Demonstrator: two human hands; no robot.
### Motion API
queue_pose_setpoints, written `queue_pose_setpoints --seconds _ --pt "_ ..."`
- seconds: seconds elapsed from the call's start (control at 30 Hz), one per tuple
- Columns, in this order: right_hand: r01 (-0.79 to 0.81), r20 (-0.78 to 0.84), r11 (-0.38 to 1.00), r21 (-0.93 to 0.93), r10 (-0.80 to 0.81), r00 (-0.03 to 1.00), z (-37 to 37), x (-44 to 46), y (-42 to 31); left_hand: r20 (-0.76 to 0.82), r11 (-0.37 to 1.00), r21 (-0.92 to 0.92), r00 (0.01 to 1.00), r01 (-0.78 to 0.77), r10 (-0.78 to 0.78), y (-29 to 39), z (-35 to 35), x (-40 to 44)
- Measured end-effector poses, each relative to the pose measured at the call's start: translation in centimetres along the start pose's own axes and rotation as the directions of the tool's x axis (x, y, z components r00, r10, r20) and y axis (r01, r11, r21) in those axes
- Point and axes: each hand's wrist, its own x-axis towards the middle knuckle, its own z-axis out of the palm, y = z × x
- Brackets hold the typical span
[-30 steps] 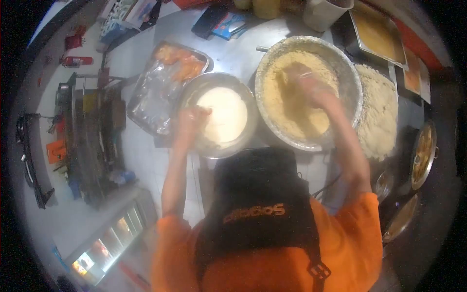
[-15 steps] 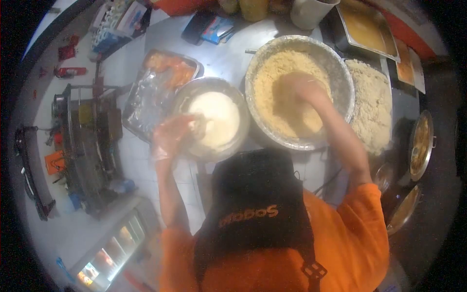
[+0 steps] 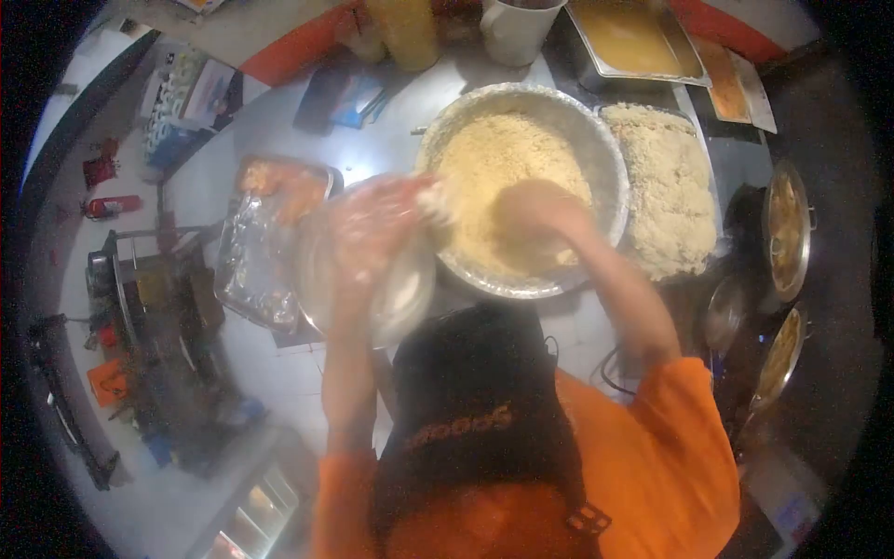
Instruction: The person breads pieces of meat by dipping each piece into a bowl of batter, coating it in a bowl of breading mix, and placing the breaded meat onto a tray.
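Note:
My left hand [image 3: 377,219], in a clear glove and smeared by motion, is over the bowl of white batter [image 3: 407,291]. A pale, batter-coated lump [image 3: 434,203] is at its fingertips, beside the rim of the large metal bowl [image 3: 610,158]. That bowl holds yellowish crumbs [image 3: 498,140]. My right hand [image 3: 540,216] is down in the crumbs, its fingers hidden or blurred. Left of the batter bowl, a tray [image 3: 265,252] holds orange-red pieces [image 3: 296,191] and clear plastic.
A heap of coated pieces [image 3: 663,191] lies right of the large bowl. Behind are a deep metal pan of yellow liquid [image 3: 633,42], a white pitcher [image 3: 518,33] and a yellowish container [image 3: 405,33]. Round pans [image 3: 788,231] stand at the far right.
My left hand has risen from the batter bowl and moved right toward the crumb bowl, with a coated lump at its fingers. My right hand stays in the crumbs. The whole view has shifted.

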Motion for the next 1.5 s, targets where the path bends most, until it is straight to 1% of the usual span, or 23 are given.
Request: queue_pose_setpoints --seconds 0.07,0.1,0.13,0.2,0.23,0.3,0.33,0.43,0.53,0.63,0.73,0.77,0.83,0.9,0.93,1.03,1.1,1.13,1.2,1.27,1.33,1.4,1.5 --pt "0.243 -0.493 0.949 0.203 -0.116 0.862 1.7 -3.0 3.6 -0.044 0.987 0.101 0.992 0.123 -0.119 -2.9 3.5 2.1" --pt "0.243 -0.503 0.949 0.203 -0.112 0.857 1.1 -3.9 2.8 -0.141 0.968 0.135 0.971 0.21 -0.191 -4.6 5.4 2.5" --pt "-0.033 -0.398 0.979 0.202 0.114 0.91 0.0 -5.1 1.6 -0.133 0.969 0.14 0.974 0.203 -0.185 -6.4 6.1 2.5" --pt "-0.18 -0.453 0.977 0.118 0.214 0.865 4.1 -1.9 2.7 0.01 0.589 0.807 0.997 0.039 -0.08 -10.0 6.9 3.1" --pt "-0.256 -0.478 0.963 0.082 0.263 0.838 6.1 -0.4 3.2 0.025 0.591 0.806 0.997 0.024 -0.075 -11.4 7.3 3.3" --pt "-0.145 -0.585 0.901 0.408 0.38 0.716 5.6 0.2 2.2 0.057 0.668 0.728 0.985 -0.153 0.164 -11.5 8.1 3.8" --pt "-0.136 -0.538 0.869 0.475 0.409 0.737 4.0 -1.8 1.3 0.076 0.62 0.779 0.996 -0.09 0.049 -10.3 8.2 3.6" --pt "-0.051 -0.566 0.844 0.533 0.401 0.72 4.9 -0.5 2.9 0.068 0.576 0.812 0.996 -0.09 0.06 -12.5 7.5 4.4" --pt "-0.064 -0.46 0.922 0.382 0.25 0.852 7.3 2.4 3.1 0.128 0.553 0.818 0.987 -0.159 0.094 -15.4 6.7 4.8" --pt "-0.08 -0.441 0.833 0.547 0.368 0.818 3.9 -0.1 1.1 0.094 0.658 0.745 0.994 -0.111 0.062 -14.8 6.5 4.2" --pt "-0.089 -0.367 0.893 0.441 0.269 0.891 6.2 4.3 1.6 0.137 0.713 0.695 0.99 -0.087 -0.013 -10.8 6.8 3.8" --pt "-0.092 -0.375 0.893 0.44 0.276 0.885 5.2 2.7 0.9 0.142 0.714 0.693 0.99 -0.098 -0.002 -10.9 7.2 3.6" --pt "0.038 -0.626 0.872 0.488 0.32 0.711 2.1 -1.8 -1.7 0.166 0.628 0.749 0.978 -0.209 0.128 -11.4 8.2 3.5" --pt "0.029 -0.52 0.863 0.504 0.276 0.808 2.1 0.2 -1.1 0.253 0.622 0.731 0.958 -0.282 0.137 -11.6 8.7 2.8" --pt "-0.041 -0.82 0.986 0.159 0.155 0.551 2.3 1.0 -1.5 0.302 0.454 0.828 0.944 -0.328 0.131 -11.8 9.4 2.9" --pt "0.053 -0.862 0.996 0.067 0.031 0.506 5.6 2.8 -0.9 0.37 0.336 0.879 0.928 -0.338 -0.035 -11.8 9.7 3.1" --pt "-0.112 -0.737 0.988 -0.11 -0.005 0.676 3.4 1.2 -0.5 0.362 0.178 0.929 0.89 -0.323 -0.276 -12.8 9.6 3.7" --pt "-0.153 -0.685 0.972 -0.18 -0.012 0.728 2.7 0.8 -0.1 0.359 0.182 0.93 0.893 -0.318 -0.271 -12.9 9.0 3.4" --pt "-0.155 -0.657 0.965 0.214 0.259 0.708 1.1 1.1 2.2 0.422 0.483 0.798 0.906 -0.359 -0.023 -12.4 6.7 3.6" --pt "-0.183 -0.621 0.964 0.195 0.265 0.737 3.2 4.6 3.4 0.345 0.597 0.741 0.937 -0.306 0.053 -12.8 5.1 3.0" --pt "-0.218 -0.592 0.958 0.187 0.287 0.753 2.8 5.1 3.4 0.332 0.562 0.761 0.939 -0.325 0.093 -13.7 3.9 3.0" --pt "-0.038 -0.443 0.814 0.579 0.354 0.824 -0.1 2.2 1.9 0.278 0.658 0.675 0.941 -0.334 0.192 -13.4 2.9 3.2" --pt "0.066 -0.526 0.837 0.544 0.278 0.803 1.0 4.4 3.9 0.205 0.75 0.636 0.977 -0.179 0.06 -10.8 3.2 3.5"
